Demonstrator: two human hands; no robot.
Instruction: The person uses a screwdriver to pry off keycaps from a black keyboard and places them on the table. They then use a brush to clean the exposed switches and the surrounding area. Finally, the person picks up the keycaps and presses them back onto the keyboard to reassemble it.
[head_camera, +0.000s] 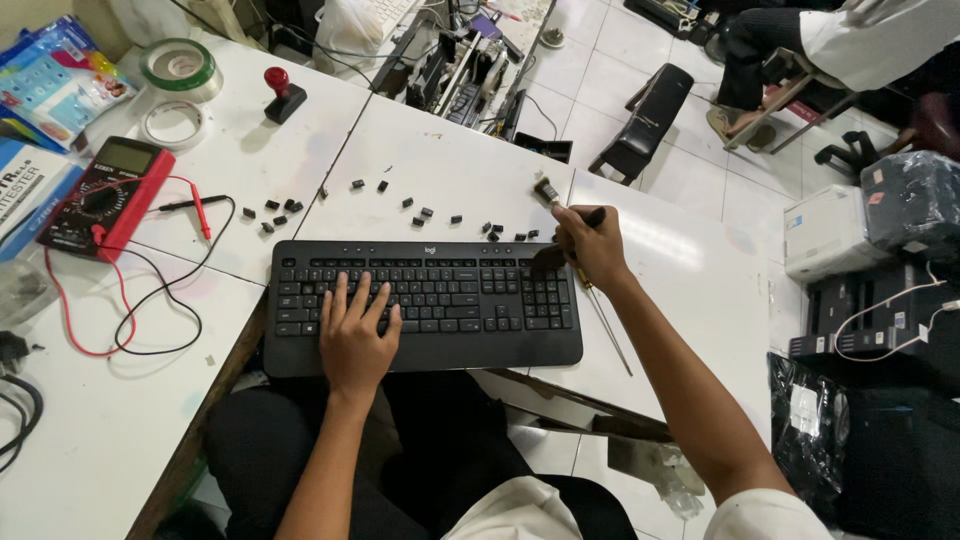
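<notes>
A black keyboard (425, 300) lies across the near edge of the white bench (440, 160), its front edge overhanging the person's lap. The left hand (355, 335) rests flat on the middle keys, fingers spread and released, gripping nothing. The right hand (590, 245) is clenched around the dark handle of a small brush (550, 195), whose bristled head points up and away just beyond the keyboard's top right corner; the hand sits over the number pad. A thin metal rod (605, 320) runs from under that hand down along the keyboard's right end. Behind the keyboard, loose black keycaps (420, 212) lie scattered over the bench. Further left, a red multimeter (105, 195) sits with its red and black leads (150, 310) looping toward the near edge. Beyond it lie two rolls of tape (180, 68) and a red-knobbed stamp (283, 95). To the right, on the tiled floor (690, 170), stands a black stool (645, 120), well apart from the bench.
</notes>
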